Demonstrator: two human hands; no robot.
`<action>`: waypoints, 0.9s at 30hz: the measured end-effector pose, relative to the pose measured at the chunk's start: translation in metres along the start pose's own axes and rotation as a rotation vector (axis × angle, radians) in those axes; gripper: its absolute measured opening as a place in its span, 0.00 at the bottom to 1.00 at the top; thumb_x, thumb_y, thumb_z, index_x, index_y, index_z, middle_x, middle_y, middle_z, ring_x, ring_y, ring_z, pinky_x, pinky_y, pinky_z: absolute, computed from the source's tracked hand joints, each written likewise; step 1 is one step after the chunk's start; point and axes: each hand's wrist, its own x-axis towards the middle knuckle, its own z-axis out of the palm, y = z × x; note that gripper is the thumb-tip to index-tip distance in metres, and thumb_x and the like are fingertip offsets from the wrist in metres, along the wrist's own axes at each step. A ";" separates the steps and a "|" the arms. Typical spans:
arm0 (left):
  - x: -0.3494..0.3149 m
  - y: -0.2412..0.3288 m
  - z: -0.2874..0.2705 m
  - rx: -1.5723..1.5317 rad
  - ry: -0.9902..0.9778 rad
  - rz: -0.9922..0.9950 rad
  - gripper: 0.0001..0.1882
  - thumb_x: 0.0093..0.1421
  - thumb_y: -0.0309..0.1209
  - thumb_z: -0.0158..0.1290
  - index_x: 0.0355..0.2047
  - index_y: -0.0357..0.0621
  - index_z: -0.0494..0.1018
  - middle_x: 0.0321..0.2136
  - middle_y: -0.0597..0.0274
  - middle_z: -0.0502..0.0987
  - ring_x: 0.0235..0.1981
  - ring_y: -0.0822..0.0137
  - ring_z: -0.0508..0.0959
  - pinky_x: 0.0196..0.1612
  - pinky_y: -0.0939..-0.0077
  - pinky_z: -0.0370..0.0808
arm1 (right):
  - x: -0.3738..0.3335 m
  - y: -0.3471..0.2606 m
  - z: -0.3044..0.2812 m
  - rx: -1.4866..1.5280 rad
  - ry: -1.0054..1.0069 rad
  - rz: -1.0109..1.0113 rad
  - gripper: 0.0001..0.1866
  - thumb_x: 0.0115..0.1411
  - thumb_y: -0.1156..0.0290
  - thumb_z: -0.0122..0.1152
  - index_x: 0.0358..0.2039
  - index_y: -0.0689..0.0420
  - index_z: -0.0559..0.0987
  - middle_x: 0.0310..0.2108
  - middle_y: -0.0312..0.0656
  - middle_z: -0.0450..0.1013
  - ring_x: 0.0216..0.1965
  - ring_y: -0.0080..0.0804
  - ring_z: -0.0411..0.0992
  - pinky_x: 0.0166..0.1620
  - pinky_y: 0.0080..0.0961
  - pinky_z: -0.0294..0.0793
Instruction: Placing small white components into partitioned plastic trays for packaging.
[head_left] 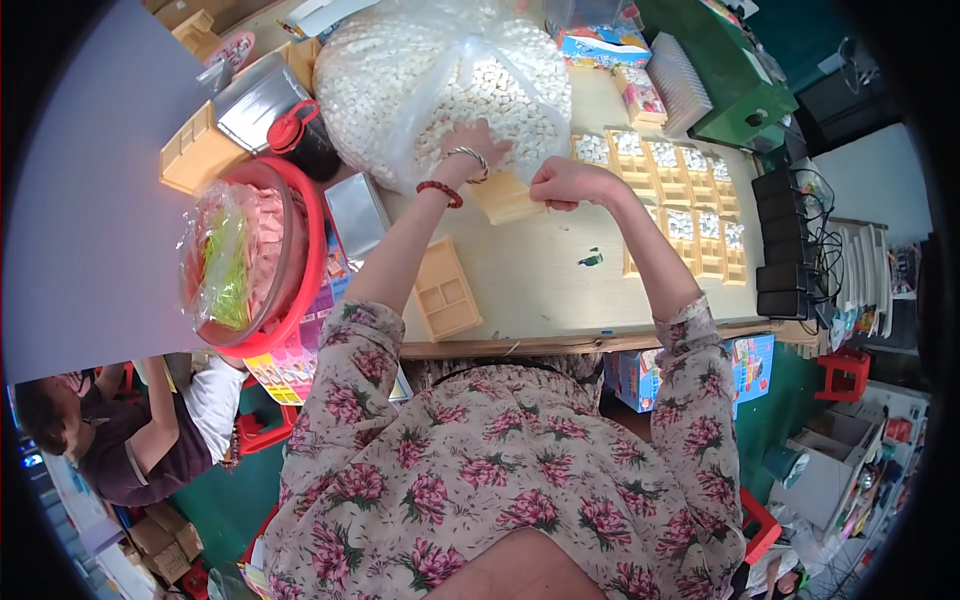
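Observation:
A big clear plastic bag [375, 110] full of small white pieces [500, 92] stands at the far side of the table. My left hand [478, 145] reaches into its mouth, fingers spread over the pieces; the fingertips are partly hidden. Just below the bag's opening, a cream plastic tray [505, 203] is tilted up against it. My right hand [572, 184] pinches the right edge of this tray with curled fingers. Another cream compartment tray [443, 295], with nothing in it, lies by my left forearm.
Rows of cream trays [672, 185] holding white pieces stand at right, beside black power adapters [783, 235]. A red basin [312, 235] with bagged pink and green items, a dark red-lidded bottle [300, 135] and a metal box [357, 215] are left. A seated person [140, 430] is lower left.

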 end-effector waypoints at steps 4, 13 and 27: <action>-0.007 -0.008 0.030 -0.064 0.090 0.088 0.24 0.50 0.47 0.48 0.43 0.45 0.67 0.47 0.42 0.64 0.48 0.46 0.65 0.49 0.56 0.64 | -0.009 -0.002 0.014 -0.013 0.153 -0.040 0.12 0.48 0.73 0.48 0.10 0.58 0.65 0.08 0.33 0.60 0.09 0.18 0.59 0.15 0.16 0.58; -0.040 -0.003 0.026 -0.317 0.352 0.338 0.15 0.46 0.31 0.53 0.37 0.48 0.69 0.38 0.53 0.67 0.41 0.48 0.66 0.41 0.56 0.68 | -0.029 0.003 0.034 -0.335 0.564 -0.226 0.10 0.47 0.70 0.48 0.15 0.63 0.69 0.14 0.47 0.67 0.19 0.38 0.69 0.26 0.31 0.67; -0.027 -0.058 -0.019 -0.674 0.596 0.309 0.13 0.52 0.24 0.49 0.39 0.44 0.72 0.32 0.55 0.72 0.32 0.64 0.75 0.37 0.76 0.72 | 0.035 0.041 0.048 -0.506 0.962 -0.324 0.08 0.55 0.68 0.46 0.26 0.59 0.70 0.19 0.51 0.69 0.24 0.49 0.70 0.29 0.43 0.68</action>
